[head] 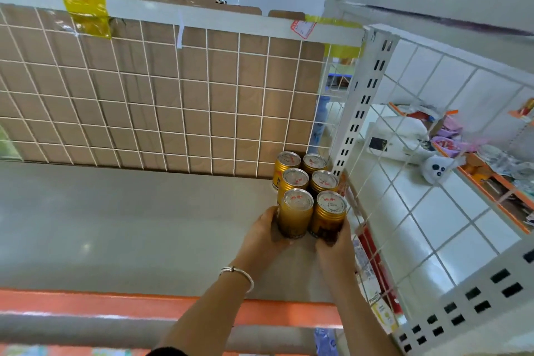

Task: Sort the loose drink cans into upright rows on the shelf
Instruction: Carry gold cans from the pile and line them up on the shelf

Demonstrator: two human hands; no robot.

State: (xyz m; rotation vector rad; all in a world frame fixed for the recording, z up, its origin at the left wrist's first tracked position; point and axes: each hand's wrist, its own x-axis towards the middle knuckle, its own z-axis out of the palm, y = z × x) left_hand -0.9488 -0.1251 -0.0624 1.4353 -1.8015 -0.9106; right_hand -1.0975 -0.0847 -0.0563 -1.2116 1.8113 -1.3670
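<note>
six gold drink cans (pixel 307 182) stand upright in two files of three at the shelf's (pixel 130 225) right rear corner. the back pair is close against the cardboard-backed wire grid (pixel 173 95), and the right file runs just beside the wire side panel (pixel 404 211).

the left hand (pixel 265 233) grips the front-left can (pixel 296 217) and the right hand (pixel 335 243) grips the front-right can (pixel 329 217). each palm cups the near, outer side low on the body. the fingers curl round the far side, where the tips are hidden. the two front cans touch each other, with their long axes vertical and lids up.

each can lies straight ahead of its own hand, toward the rear edge, with the middle pair directly behind. whether the front pair already touches the middle pair cannot be told. if a gap remains, a short push rearward by both hands would likely close it.

a bracelet (pixel 239 273) sits on the left wrist, above the shelf's orange front edge (pixel 115 303).
</note>
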